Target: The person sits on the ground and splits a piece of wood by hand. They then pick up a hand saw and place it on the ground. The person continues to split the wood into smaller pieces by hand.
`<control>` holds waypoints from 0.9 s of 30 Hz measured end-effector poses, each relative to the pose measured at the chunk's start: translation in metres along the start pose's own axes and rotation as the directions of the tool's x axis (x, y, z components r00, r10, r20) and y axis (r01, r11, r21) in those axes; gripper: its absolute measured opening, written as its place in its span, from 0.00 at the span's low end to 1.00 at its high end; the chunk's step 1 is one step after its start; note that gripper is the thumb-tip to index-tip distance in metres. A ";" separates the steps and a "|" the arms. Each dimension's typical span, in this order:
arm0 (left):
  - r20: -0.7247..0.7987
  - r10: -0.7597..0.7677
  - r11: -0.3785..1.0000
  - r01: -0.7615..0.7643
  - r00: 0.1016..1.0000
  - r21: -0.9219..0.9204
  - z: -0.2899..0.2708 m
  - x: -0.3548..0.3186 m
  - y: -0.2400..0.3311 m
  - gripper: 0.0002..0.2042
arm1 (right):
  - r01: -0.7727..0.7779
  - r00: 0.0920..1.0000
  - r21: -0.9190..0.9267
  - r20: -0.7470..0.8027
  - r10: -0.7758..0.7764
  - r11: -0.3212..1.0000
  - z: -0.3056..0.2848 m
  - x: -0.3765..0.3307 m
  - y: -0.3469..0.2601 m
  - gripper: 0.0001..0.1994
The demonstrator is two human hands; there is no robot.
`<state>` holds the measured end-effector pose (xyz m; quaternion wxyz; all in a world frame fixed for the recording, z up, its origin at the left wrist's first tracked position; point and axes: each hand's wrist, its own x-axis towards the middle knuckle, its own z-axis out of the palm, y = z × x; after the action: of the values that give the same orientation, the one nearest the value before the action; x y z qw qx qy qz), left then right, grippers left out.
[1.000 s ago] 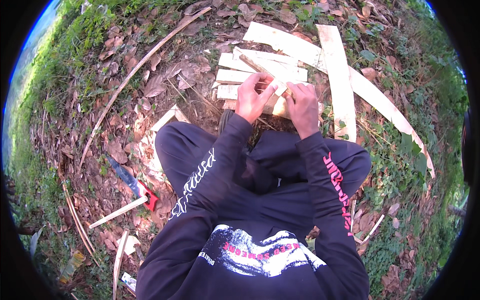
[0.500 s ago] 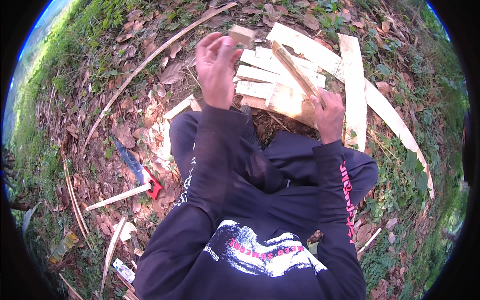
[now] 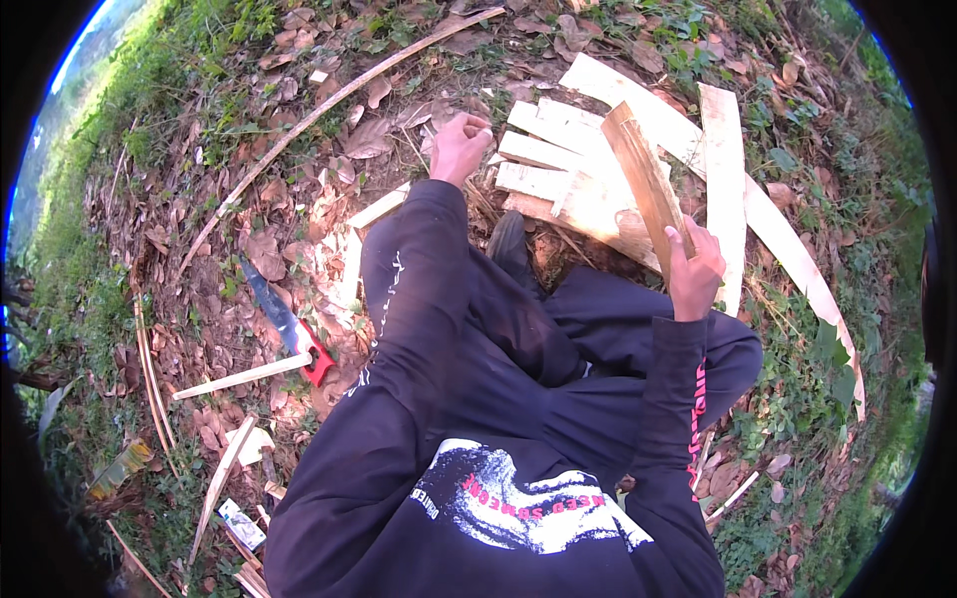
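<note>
My right hand (image 3: 696,267) grips the near end of a wooden slat (image 3: 643,179), which is tilted up and away from me. Its thumb lies along the wood. Ahead and to the left, my left hand (image 3: 461,148) is closed above the leaf-covered ground, fingers curled together. Whether anything small is between those fingertips cannot be made out. Beyond the slat lies a group of pale boards (image 3: 538,181), side by side with a thicker plank (image 3: 598,227) at their near side.
A saw (image 3: 279,317) with a red handle lies at my left, a pale stick (image 3: 239,377) touching its handle. A long thin strip (image 3: 329,105) curves across the leaves. Long flat boards (image 3: 723,169) lie to the right. More wood strips (image 3: 221,478) are at lower left.
The small wood block by my left hand is gone from there, and that hand has drawn nearer and closed. My right hand has shifted nearer, turning the slat's broad side into view.
</note>
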<state>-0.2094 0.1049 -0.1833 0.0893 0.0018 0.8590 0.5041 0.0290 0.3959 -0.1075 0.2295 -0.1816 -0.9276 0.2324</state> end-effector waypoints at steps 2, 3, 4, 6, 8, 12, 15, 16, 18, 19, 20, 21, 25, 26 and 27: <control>0.092 0.053 0.938 -0.081 0.994 0.336 0.021 0.007 -0.028 0.14 | -0.007 1.000 -0.004 0.007 0.007 1.000 0.005 -0.003 0.006 0.16; 0.126 0.122 0.899 -0.163 0.984 0.405 0.030 0.012 -0.048 0.14 | 0.001 1.000 -0.002 0.010 -0.001 1.000 0.010 -0.005 0.011 0.16; 0.153 0.091 0.897 -0.147 0.984 0.416 0.038 0.015 -0.059 0.14 | 0.007 1.000 -0.004 0.011 -0.007 1.000 0.013 -0.005 0.015 0.16; 0.079 0.069 0.883 -0.098 0.994 0.460 0.052 0.018 -0.081 0.15 | -0.024 0.999 0.032 0.028 0.023 0.999 0.013 -0.007 0.021 0.16; 0.135 0.139 0.860 -0.187 0.981 0.475 0.062 0.013 -0.074 0.15 | -0.059 0.998 0.062 0.031 0.057 0.996 0.014 -0.009 0.022 0.16; 0.128 0.277 0.808 -0.303 0.952 0.506 0.064 0.019 -0.105 0.13 | -0.051 0.999 0.083 0.024 0.049 0.995 0.014 -0.009 0.021 0.17; 0.095 0.348 0.814 -0.351 0.933 0.463 0.066 0.022 -0.115 0.08 | -0.043 0.999 0.093 0.028 0.040 0.995 0.014 -0.008 0.020 0.17; 0.097 0.346 0.826 -0.352 0.933 0.440 0.067 0.022 -0.111 0.07 | -0.034 0.999 0.073 0.015 0.033 0.997 0.014 -0.008 0.023 0.17; 0.136 0.306 0.838 -0.334 0.942 0.432 0.070 0.019 -0.104 0.06 | -0.016 1.000 0.033 -0.008 0.016 0.999 0.015 -0.010 0.028 0.17; 0.141 0.285 0.850 -0.318 0.948 0.420 0.069 0.017 -0.105 0.07 | -0.005 1.000 0.022 -0.014 0.005 1.000 0.016 -0.009 0.029 0.17; 0.147 0.264 0.862 -0.302 0.953 0.407 0.068 0.016 -0.104 0.07 | 0.007 1.000 0.011 -0.019 -0.006 1.000 0.017 -0.010 0.029 0.17; 0.099 0.326 0.816 -0.333 0.940 0.473 0.070 0.018 -0.110 0.06 | 0.019 1.000 0.000 -0.024 -0.019 1.000 0.018 -0.010 0.029 0.17; 0.036 0.236 0.824 -0.220 0.971 0.522 0.078 0.019 -0.102 0.04 | -0.043 0.999 0.083 -0.011 0.044 0.996 0.013 -0.011 0.025 0.16; 0.034 0.258 0.755 -0.224 0.966 0.616 0.077 0.019 -0.118 0.04 | -0.040 0.999 0.085 -0.005 0.040 0.996 0.014 -0.010 0.024 0.16; 0.029 0.277 0.674 -0.216 0.960 0.707 0.075 0.021 -0.142 0.06 | -0.034 0.999 0.095 0.004 0.034 0.995 0.016 -0.010 0.021 0.16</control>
<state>-0.2058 0.1019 -0.3448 -0.0217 0.1311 0.9804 0.1457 0.0337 0.4030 -0.1341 0.2326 -0.1862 -0.9125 0.2802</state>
